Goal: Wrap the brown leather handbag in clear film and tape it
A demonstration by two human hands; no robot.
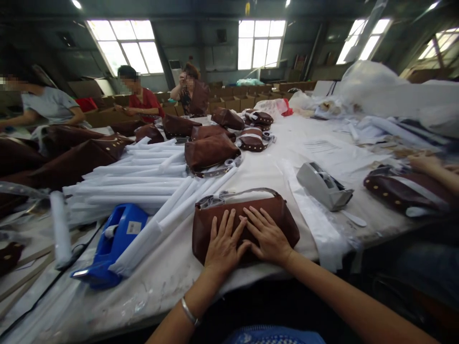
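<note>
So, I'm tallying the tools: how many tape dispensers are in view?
2: a blue tape dispenser left of the nearest brown bag, and a grey tape dispenser right of it. Others may be hidden.

The handbag point(286, 222) is reddish brown, the rolls point(138, 184) white, one dispenser point(120, 234) bright blue, another dispenser point(317, 185) grey.

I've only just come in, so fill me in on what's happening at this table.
The person's left hand and right hand rest spread on a brown bag lying on the white-covered table. White rolls and a blue tape dispenser lie to the left, a grey tape dispenser to the right. At far right, a co-worker's hand is at another brown bag. More bags sit farther back.
</note>
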